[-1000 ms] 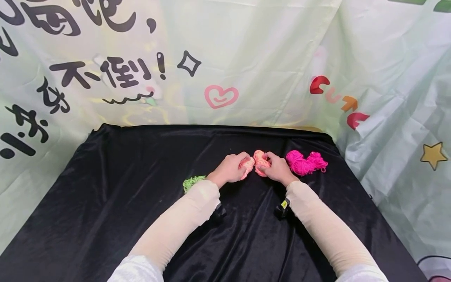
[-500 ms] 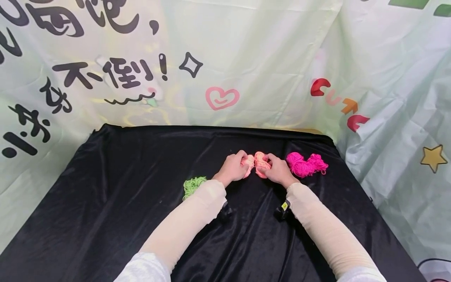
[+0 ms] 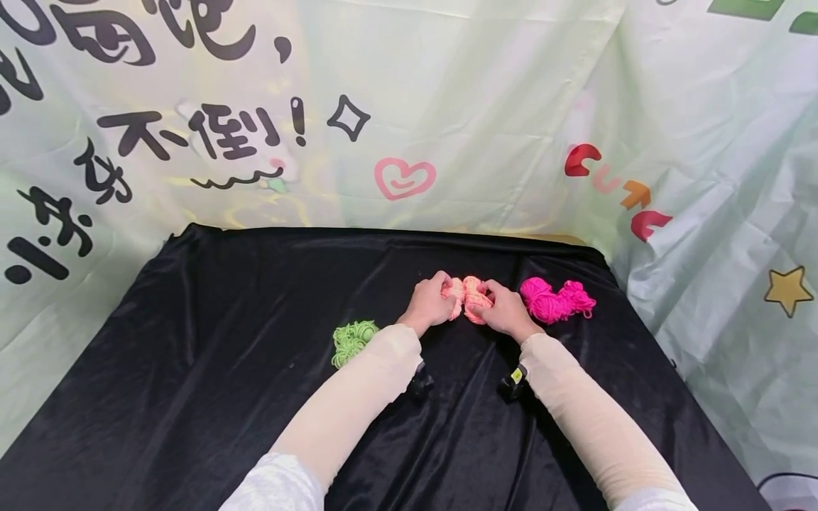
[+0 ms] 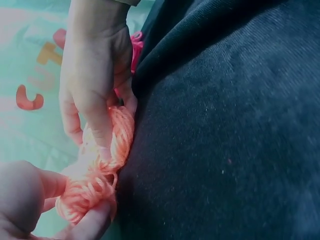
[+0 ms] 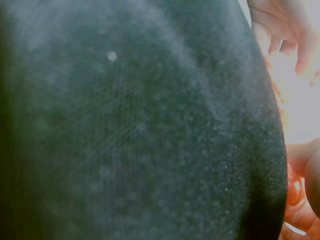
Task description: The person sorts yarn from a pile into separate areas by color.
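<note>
A bundle of coral yarn (image 3: 471, 298), narrowed in the middle, lies on the black cloth between both hands. My left hand (image 3: 430, 304) grips its left end; in the left wrist view, thumb and fingers curl around the loops of the coral yarn (image 4: 87, 195). On the other end, my right hand (image 3: 508, 310) holds the thicker lobe with curled fingers. The right wrist view catches only part of the right hand (image 5: 311, 182) at its right edge, with overexposed yarn beside it. Palms and the yarn under them are hidden.
A bright magenta yarn bundle (image 3: 556, 299) lies just right of my right hand. Loose green yarn (image 3: 351, 342) sits left of my left forearm, partly covered by the sleeve. Black cloth (image 3: 255, 305) covers the table, and a printed curtain (image 3: 486, 106) hangs behind.
My left hand has shifted slightly right with its end of the coral yarn, toward my right hand. More green yarn shows beside the left sleeve. The right hand has barely moved.
</note>
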`<action>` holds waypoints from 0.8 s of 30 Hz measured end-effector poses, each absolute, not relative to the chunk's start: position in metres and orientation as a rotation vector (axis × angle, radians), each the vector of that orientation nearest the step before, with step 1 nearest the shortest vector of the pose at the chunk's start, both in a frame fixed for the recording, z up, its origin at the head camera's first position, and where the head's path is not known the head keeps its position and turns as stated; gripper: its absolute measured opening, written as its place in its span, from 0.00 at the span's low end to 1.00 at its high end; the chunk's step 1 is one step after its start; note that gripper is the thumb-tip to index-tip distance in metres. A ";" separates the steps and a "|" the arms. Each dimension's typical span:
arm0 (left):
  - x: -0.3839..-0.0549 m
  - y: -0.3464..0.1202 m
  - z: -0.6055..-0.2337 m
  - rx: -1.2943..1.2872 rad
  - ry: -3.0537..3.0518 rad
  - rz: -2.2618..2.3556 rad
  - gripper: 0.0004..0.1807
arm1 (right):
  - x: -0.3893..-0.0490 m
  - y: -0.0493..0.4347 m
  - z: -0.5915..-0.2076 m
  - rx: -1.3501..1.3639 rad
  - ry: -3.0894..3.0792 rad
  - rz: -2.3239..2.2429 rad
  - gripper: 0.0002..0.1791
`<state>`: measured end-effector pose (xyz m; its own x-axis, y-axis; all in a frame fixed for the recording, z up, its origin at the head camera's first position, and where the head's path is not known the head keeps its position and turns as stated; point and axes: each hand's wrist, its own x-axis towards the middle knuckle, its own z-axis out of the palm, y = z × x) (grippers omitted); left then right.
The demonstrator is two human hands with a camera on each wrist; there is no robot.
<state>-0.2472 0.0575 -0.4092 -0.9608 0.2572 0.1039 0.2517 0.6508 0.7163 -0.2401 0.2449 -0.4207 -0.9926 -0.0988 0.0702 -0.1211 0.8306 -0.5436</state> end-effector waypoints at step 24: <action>-0.247 0.071 -0.415 0.304 2.887 1.277 0.10 | -0.239 0.245 -0.421 0.181 -2.950 0.869 0.20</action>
<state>-0.2472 0.0712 -0.4155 -0.9812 0.1626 0.1044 0.1866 0.6572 0.7303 -0.2389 0.2452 -0.4207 -0.9912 -0.0950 0.0918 -0.1295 0.8342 -0.5360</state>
